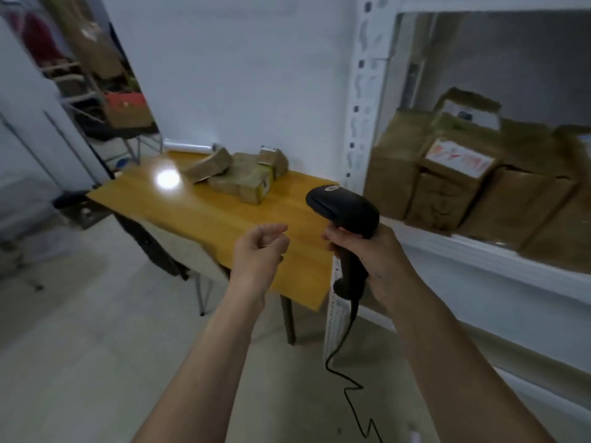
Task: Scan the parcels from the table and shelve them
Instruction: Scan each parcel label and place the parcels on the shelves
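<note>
So from my feed: the right hand (367, 251) has its fingers wrapped tight around the handle of a black pistol-grip barcode scanner (347, 219), head tilted toward 11 o'clock, and its black coiled cable (347, 388) drops down to 6 o'clock. There's a small oval badge on top of the scanner head, but it's too blurry for me to read.

The left hand (260, 247) floats over the near end of the table with fingers loosely curled, gripping nothing.

The yellow wooden tabletop (204, 215) runs off toward 11 o'clock. The parcels still on it, a cluster of small brown paper-wrapped packages (240, 172), sit at the far end around 12 o'clock, well apart from both hands. One has a yellowish end label, no legible text. A bright light glare sits on the wood just at their 9 o'clock.

At 3 o'clock there's the white metal shelving rack (361, 123), with bigger brown cardboard parcels (454, 174) lined up touching each other on one shelf. One carries a white label with red marks, another a white sticker with a dark blotch; motion blur kills any writing.
</note>
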Motion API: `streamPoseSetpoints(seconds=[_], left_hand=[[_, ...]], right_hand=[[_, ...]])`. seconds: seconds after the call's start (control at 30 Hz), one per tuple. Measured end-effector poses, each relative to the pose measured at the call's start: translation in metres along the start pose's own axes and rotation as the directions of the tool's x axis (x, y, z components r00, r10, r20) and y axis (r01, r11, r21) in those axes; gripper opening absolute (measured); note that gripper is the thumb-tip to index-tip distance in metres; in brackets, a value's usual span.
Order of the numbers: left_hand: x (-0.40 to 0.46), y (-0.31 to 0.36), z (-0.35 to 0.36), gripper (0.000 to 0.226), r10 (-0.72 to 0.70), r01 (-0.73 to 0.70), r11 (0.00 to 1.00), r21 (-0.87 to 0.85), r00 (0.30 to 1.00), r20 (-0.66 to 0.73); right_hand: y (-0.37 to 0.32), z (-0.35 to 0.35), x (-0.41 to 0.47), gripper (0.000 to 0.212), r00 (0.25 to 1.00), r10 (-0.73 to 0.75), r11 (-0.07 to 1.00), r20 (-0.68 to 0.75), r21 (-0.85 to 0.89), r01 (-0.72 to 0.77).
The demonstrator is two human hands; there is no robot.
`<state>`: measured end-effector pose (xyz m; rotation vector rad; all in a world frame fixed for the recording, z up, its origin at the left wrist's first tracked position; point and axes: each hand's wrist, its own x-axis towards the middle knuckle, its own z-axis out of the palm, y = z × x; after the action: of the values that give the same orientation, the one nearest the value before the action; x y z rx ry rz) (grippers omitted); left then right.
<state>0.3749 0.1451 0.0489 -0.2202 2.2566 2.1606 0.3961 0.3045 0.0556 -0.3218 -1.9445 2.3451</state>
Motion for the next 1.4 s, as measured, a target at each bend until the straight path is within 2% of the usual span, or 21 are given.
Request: streamPoseSetpoints(seconds=[0.2, 0.47, 0.73, 0.87, 1.0, 1.23, 1.4], left_hand=[[0.032, -0.014, -0.065, 0.015, -0.053, 0.054, 0.999, 0.006, 0.995, -0.084], [0.085, -0.029, -0.115, 0.016, -0.103, 0.107, 0.993, 0.046, 0.992, -0.072], [0.191, -0.038, -0.145, 0.013, -0.149, 0.154, 0.987, 0.054, 0.984, -0.095], [0.26, -0.033, -0.135, 0.014, -0.183, 0.182, 0.973, 0.144, 0.983, -0.008], [0.323, -0.031, -0.122, 0.012, -0.173, 0.151, 0.957, 0.246, 0.983, 0.068], [0.401, -0.052, -0.11, 0.015, -0.259, 0.199, 0.901, 0.386, 0.959, 0.111], [0.456, -0.059, -0.086, 0.038, -0.286, 0.159, 0.808, 0.567, 0.947, 0.142]], right_hand=[[0.018, 0.066, 0.036, 0.012, 0.997, 0.057, 0.998, 0.054, -0.031, -0.056], [0.038, 0.124, 0.099, 0.01, 0.986, 0.153, 0.988, 0.072, 0.018, -0.155], [0.048, 0.18, 0.185, 0.007, 0.969, 0.211, 0.975, 0.128, 0.05, -0.219], [0.05, 0.194, 0.239, 0.008, 0.969, 0.227, 0.969, 0.097, 0.082, -0.235], [0.058, 0.196, 0.293, 0.014, 0.966, 0.256, 0.961, 0.027, 0.101, -0.257], [0.078, 0.197, 0.361, 0.011, 0.923, 0.376, 0.923, -0.081, 0.122, -0.365], [0.084, 0.191, 0.393, 0.01, 0.884, 0.44, 0.895, -0.158, 0.157, -0.417]])
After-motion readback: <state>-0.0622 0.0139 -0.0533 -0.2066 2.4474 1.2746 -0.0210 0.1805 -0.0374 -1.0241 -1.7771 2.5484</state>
